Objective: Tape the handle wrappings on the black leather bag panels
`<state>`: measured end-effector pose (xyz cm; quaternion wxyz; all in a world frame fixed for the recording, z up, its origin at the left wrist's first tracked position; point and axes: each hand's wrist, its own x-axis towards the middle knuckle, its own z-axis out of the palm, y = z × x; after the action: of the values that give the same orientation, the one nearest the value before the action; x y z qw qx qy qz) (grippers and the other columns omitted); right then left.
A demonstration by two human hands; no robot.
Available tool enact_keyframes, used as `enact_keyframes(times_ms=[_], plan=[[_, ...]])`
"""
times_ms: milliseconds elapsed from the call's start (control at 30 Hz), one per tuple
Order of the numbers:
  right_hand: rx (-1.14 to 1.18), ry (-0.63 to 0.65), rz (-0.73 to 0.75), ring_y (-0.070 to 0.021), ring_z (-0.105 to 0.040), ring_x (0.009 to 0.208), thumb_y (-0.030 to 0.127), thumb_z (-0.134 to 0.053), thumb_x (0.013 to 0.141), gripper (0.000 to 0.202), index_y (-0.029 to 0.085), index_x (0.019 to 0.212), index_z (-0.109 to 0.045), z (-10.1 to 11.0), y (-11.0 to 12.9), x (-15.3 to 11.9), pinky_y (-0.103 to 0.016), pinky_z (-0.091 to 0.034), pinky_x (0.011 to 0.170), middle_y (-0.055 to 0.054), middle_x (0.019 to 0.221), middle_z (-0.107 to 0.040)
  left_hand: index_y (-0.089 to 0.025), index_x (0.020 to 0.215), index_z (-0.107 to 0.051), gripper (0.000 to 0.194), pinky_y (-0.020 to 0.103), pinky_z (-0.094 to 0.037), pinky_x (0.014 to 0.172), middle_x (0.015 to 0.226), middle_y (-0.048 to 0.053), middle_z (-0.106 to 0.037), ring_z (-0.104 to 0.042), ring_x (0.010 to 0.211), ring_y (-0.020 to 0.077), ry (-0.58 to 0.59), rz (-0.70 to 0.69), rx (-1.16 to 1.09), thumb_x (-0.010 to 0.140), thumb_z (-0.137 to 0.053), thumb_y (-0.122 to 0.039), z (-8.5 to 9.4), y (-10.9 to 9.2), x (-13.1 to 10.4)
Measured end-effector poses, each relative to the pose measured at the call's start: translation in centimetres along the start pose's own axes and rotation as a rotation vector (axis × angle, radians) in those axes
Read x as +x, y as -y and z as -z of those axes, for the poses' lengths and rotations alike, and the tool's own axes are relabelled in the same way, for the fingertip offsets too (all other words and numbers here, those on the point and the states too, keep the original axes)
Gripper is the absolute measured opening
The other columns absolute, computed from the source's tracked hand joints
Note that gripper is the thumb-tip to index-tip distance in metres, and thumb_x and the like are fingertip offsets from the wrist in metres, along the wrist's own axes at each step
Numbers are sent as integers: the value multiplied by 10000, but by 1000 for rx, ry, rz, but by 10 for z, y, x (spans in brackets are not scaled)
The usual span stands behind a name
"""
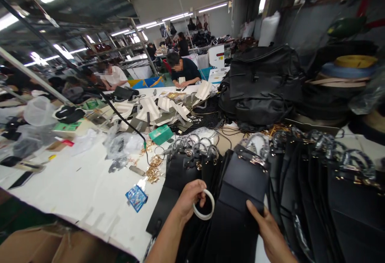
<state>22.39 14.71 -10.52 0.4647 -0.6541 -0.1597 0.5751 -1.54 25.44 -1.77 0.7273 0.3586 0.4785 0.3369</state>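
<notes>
Head view: left hand (192,199) is clasping a white ring (212,211) — thumb-spread right hand (268,227), grip unclear, is touching a black panel (239,188) stretching lengthwise away.

Ref = bag panel (240,178). R hand (267,225) at its R edge; L hand (189,198) just L of it, ring (212,206) in the fingers, btwn that hand & the panel. Directly L of panel: panel stack (176,174); R: panel row (303,186). L of panel, past the stack, on tabletop (90,190): packet (136,198), w/ metal fittings (154,174) a bit farther back; phone (20,180) far L. Back-L of panel: box (161,134), then cut pieces (150,108). Behind panel, slightly R: large bag (264,74). Back-R: strap rolls (344,71). Far back, L of panel, behind tabletop: co-worker (189,70).
</notes>
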Motion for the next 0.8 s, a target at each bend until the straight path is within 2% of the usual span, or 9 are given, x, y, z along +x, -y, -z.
enact_keyframes(times_ms=[67,167,233,333,433,567,667,733,800], plan=[[93,36,11,-286,-602,1178,595,-693,720,750,269,1360,-476,-25,28,-12,-386,-513,1001,-48,1249,-669,-167,751,-566,181,193,-239,412,543,-55,-518,-433,390,52,-13,-20,-9,784,-638,-330,10,-20,-22],[160,114,81,-295,-627,1134,551,-722,715,736,247,1343,-488,-64,60,-27,-411,-516,991,-60,1214,-687,-161,766,-581,160,178,-265,435,550,-44,-533,-456,426,54,-79,-45,21,802,-642,-305,36,-50,-54],[190,190,141,-292,-641,1104,526,-713,739,651,229,1288,-528,-84,67,-32,-422,-509,990,-67,1179,-702,-164,758,-591,157,185,-330,473,547,-42,-533,-480,468,71,-160,-86,30,785,-664,-300,57,-60,-66],[158,186,147,-292,-665,1038,501,-739,720,553,199,1159,-593,-95,56,-30,-421,-518,954,-76,1093,-730,-164,731,-593,189,213,-385,526,567,-31,-546,-505,527,100,-198,-70,88,769,-680,-327,82,-54,-62],[123,127,91,-297,-685,972,473,-782,675,562,187,1127,-608,-88,37,-21,-430,-526,917,-77,1025,-745,-169,725,-586,222,236,-413,614,599,-28,-561,-524,601,119,-170,-55,180,810,-638,-367,95,-32,-40],[285,239,70,-290,-683,985,423,-787,694,606,178,1209,-582,-72,36,-22,-444,-515,938,-89,1049,-741,-178,747,-593,268,256,-392,619,577,-38,-568,-502,585,131,-234,-45,260,814,-612,-437,99,-17,-19],[426,309,87,-286,-655,1066,389,-775,726,623,179,1268,-550,-49,43,-29,-452,-484,993,-111,1146,-710,-181,744,-613,266,263,-399,668,582,-37,-588,-528,629,147,-415,-96,319,758,-674,-439,94,-30,-27],[472,290,29,-285,-641,1099,399,-762,743,623,178,1282,-543,-24,37,-29,-451,-478,1004,-123,1174,-697,-185,770,-633,249,263,-411,736,633,-31,-620,-565,718,162,-512,-163,296,721,-720,-413,83,-45,-40],[475,214,-56,-276,-633,1120,438,-758,739,627,178,1272,-556,3,21,-23,-431,-474,1014,-122,1183,-694,-190,764,-634,218,272,-424,783,660,-33,-607,-567,751,163,-454,-199,183,730,-721,-388,65,-56,-51]])
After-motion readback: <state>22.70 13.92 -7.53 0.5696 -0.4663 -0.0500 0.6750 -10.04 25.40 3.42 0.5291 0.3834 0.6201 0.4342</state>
